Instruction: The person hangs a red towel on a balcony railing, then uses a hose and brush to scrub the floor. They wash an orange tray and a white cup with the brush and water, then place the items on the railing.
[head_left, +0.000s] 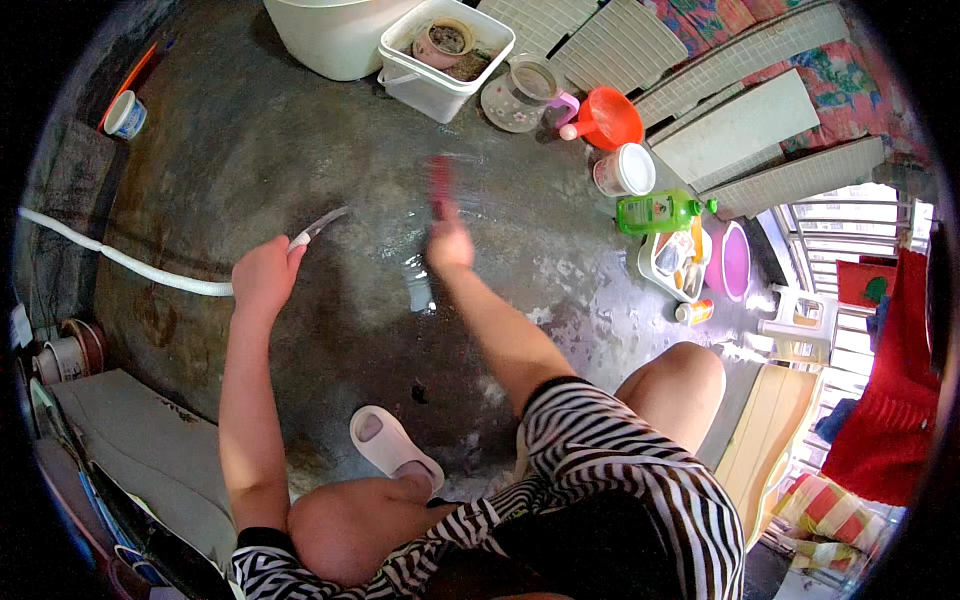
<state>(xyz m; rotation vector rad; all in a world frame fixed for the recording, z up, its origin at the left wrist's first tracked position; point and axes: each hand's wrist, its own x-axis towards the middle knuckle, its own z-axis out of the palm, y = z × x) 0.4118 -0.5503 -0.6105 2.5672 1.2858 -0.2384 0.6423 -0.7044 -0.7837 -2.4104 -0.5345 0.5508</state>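
My left hand (264, 276) is closed around a white ribbed hose (165, 280) near its end, and water leaves the end towards the middle of the floor. The rest of the hose runs off to the left edge. My right hand (451, 244) holds a red brush (441, 178), blurred, low over the wet concrete floor (337, 322); its bristles are not clear. A shiny puddle (418, 281) lies just left of my right wrist.
A white square bucket (427, 94) with a pot in it, a glass jug (517, 97), a red dipper (611, 120), a green bottle (656, 212) and a purple basin (729, 262) line the far and right side. A white slipper (394, 446) is on my foot. A small tub (125, 116) stands left.
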